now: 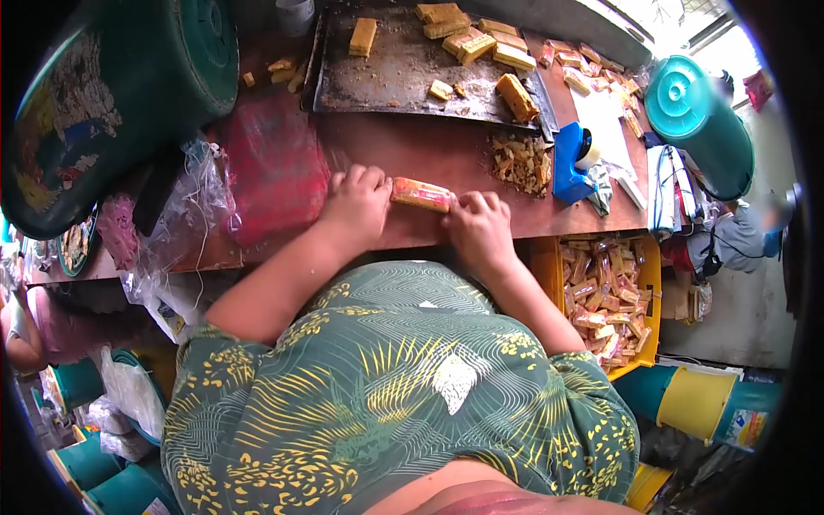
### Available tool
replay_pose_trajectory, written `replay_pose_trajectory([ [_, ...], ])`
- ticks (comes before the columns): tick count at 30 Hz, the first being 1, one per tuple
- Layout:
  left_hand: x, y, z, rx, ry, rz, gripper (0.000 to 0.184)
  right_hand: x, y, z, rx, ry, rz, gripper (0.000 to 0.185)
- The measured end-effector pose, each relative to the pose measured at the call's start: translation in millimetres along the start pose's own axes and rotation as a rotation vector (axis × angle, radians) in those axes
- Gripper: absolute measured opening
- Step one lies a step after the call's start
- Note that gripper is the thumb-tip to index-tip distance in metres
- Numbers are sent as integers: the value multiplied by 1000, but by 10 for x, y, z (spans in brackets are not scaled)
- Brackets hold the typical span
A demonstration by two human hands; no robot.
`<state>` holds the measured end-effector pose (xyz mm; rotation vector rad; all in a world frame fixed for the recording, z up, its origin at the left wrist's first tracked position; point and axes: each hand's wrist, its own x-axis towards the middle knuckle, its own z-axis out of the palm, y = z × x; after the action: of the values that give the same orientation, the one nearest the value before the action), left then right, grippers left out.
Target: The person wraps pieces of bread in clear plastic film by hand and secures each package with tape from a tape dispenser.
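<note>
Over the front part of the brown table, a cake bar in clear, red-printed wrapping (421,195) lies between my two hands. My left hand (360,199) has its fingers closed on the left end of the packet. The other end is pinched by the fingers of my right hand (479,225). To the left of my left hand is a stack of red-printed plastic wrappers (273,172). A blue tape dispenser (568,167) stands to the right, beside a heap of broken cake pieces (522,163). Behind them, a dark baking tray (390,77) carries several unwrapped yellow bars (463,43).
A yellow crate (654,300) full of wrapped bars sits below the table edge at right. More wrapped bars (601,73) are piled at the back right. Large green buckets (129,112) flank the table. Clear plastic bags (184,206) hang at left. Another person (738,245) is at far right.
</note>
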<state>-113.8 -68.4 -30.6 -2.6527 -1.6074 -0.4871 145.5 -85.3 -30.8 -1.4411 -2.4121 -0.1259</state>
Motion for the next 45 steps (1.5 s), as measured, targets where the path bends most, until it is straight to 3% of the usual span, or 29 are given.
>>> replay_pose_trajectory([
  [1, -37, 57, 5, -97, 10, -58, 58, -81, -49, 21, 44, -8, 13, 42],
  [2, 4, 70, 13, -257, -25, -94, 78, -139, -60, 12, 53, -116, 41, 65],
  [3, 96, 99, 39, -445, 101, -127, 61, -166, -83, 8, 98, -86, 35, 67],
  [4, 242, 77, 156, -889, 119, -273, 52, -146, -90, 8, 138, -48, 30, 69],
  [6, 478, 107, 123, -1624, 35, -483, 30, -84, -57, 16, 219, 47, 61, 79],
  [9, 536, 42, 362, -1433, -5, -226, 33, 70, 43, -110, 519, 429, 26, 59],
  [10, 534, 63, 244, -1042, 77, -43, 41, 87, 74, -237, 480, 389, -27, 48],
  [12, 494, 58, 307, -815, 98, 53, 46, 73, 89, -208, 380, 402, -64, 25],
  [13, 474, 66, 306, -700, 114, 99, 49, 28, 106, -196, 324, 362, -133, 23],
  [15, 402, 83, 189, -670, -27, 123, 55, -88, 69, -83, 335, 271, -175, 21],
  [18, 336, 265, -62, -453, -111, 171, 81, -171, 36, -74, 488, 141, -62, 33],
  [21, 320, 299, 50, -372, -70, 176, 88, -87, 257, -305, 563, 220, -2, 43],
  [22, 329, 297, 73, -357, -62, 169, 89, -19, 447, -440, 485, 373, -22, 48],
  [23, 330, 298, 83, -358, -51, 172, 88, 35, 726, -479, 619, 514, 9, 46],
  [25, 315, 295, 95, -360, -32, 172, 86, -5, 1235, -719, 339, 759, 387, 32],
  [27, 299, 302, 129, -388, 2, 160, 86, -145, 1970, -671, 373, 673, 700, 32],
  [28, 296, 304, 144, -401, 18, 157, 85, -200, 2294, -666, 654, 491, 683, 31],
  [29, 301, 307, 156, -388, 28, 174, 84, -192, 2377, -676, 938, 447, 859, 31],
  [31, 304, 300, 160, -362, 43, 205, 83, -33, 2310, -746, 1187, 314, 1111, 29],
  [34, 299, 322, 120, -309, 61, 217, 79, 30, 2303, -581, 597, 307, 886, 31],
  [37, 280, 309, 118, -276, 113, 263, 75, -39, 1912, -647, 99, 589, 515, 34],
  [41, 277, 294, 172, -309, 192, 309, 70, -436, 1841, -417, -96, 577, 517, 32],
  [45, 277, 284, 194, -415, 200, 272, 74, -748, 2025, -193, -5, 413, 721, 36],
])
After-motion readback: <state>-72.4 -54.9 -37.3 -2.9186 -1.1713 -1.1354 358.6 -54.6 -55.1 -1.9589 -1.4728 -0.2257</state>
